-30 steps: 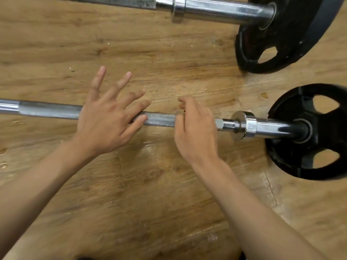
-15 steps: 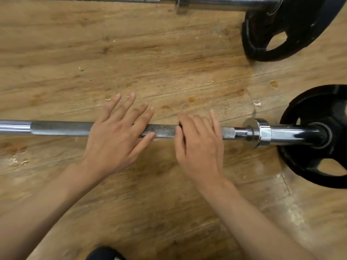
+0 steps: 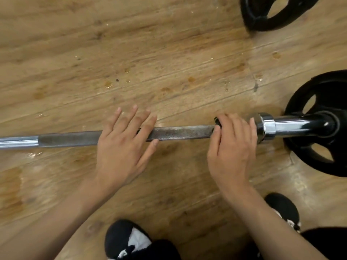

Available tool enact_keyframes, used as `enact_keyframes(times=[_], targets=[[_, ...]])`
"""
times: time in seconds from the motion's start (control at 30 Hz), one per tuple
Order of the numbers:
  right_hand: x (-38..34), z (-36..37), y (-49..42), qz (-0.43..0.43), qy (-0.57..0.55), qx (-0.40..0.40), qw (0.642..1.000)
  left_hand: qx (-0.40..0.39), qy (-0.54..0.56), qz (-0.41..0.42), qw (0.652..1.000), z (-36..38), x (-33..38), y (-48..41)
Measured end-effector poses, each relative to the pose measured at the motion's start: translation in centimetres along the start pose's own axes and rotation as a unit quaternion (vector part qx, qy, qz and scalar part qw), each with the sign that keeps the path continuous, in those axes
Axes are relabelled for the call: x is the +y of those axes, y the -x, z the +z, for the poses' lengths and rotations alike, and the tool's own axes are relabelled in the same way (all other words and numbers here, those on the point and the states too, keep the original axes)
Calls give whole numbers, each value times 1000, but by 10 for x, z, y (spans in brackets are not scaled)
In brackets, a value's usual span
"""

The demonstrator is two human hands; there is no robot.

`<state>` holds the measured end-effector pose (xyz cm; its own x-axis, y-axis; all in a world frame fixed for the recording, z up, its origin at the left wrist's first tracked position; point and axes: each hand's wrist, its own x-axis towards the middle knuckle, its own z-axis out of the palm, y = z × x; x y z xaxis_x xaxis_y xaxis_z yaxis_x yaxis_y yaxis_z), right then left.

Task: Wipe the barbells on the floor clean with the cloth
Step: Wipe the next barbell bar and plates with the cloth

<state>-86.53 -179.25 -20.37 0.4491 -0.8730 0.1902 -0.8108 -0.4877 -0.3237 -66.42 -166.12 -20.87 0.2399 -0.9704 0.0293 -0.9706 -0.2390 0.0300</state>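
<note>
Sneakers come closest, 2 of them, black and white: the left sneaker (image 3: 127,239) at the bottom edge, the right sneaker (image 3: 281,207) further right and partly behind the right forearm. Both stand on the wood-grain floor (image 3: 169,53), which is scuffed and spotted.

Beyond them, 2 bare forearms reach forward to 1 barbell (image 3: 187,131) lying flat on the floor, running from the left edge to the right. The left hand (image 3: 122,147) lies palm down across the knurled part of the bar. Its fingers are straight and spread apart, pointing away, and its thumb is stretched along the near side of the bar.

The right hand (image 3: 232,147) covers the bar just beside the chrome collar (image 3: 266,126). Its 4 fingers lie close together over the top and its thumb presses the near side. Whether they clamp right round the bar cannot be told. A dark scrap (image 3: 217,121) peeps out under the index finger, touching the bar; too little shows to say whether it is the cloth.

Right of the collar, the shiny sleeve (image 3: 294,124) runs into a black weight plate (image 3: 330,162) with grip holes. At the top right corner, well apart, a second black plate (image 3: 272,15) is cut off by the edge.
</note>
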Motion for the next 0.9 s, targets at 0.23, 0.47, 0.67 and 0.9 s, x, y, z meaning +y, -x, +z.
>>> enact_keyframes(times=[0.23,0.47,0.67,0.9], targets=[[-74,18,16,-100,-59,-44,992,-20,20,23,999,-5,8,27],[3,0,39,74,-11,46,996,-44,22,41,998,-9,19,51],[-65,8,61,-65,-68,-42,995,-69,31,66,995,-9,21,65],[29,-14,67,8,-17,35,999,-104,56,92,989,-17,-9,56]])
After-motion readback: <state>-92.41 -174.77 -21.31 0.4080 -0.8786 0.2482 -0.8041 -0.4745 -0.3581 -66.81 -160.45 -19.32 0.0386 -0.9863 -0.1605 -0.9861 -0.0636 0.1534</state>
